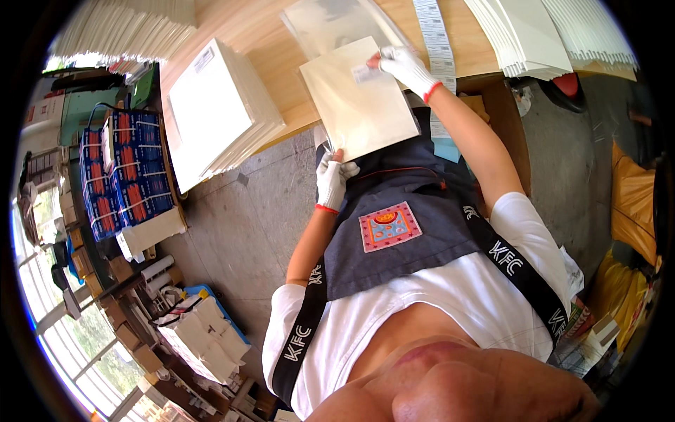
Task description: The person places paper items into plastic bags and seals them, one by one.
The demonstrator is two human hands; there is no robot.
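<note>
A flat cream packet, apparently card or paper in a clear plastic sleeve, is tilted over the table's near edge and partly over my lap. My left hand, in a white glove with bare fingertips, pinches its lower left corner, thumb on top. On the packet's upper part sits a small white label. My right hand, gloved alike, lies over the upper right edge with fingers stretched out, fingertips at the label. Clear plastic sleeves lie flat just beyond the packet.
A strip of printed labels runs over the table edge beside my right hand. A stack of white packets stands at the left; more white stacks stand far right. Strapped blue bundles are left of the table, a cardboard box below its right.
</note>
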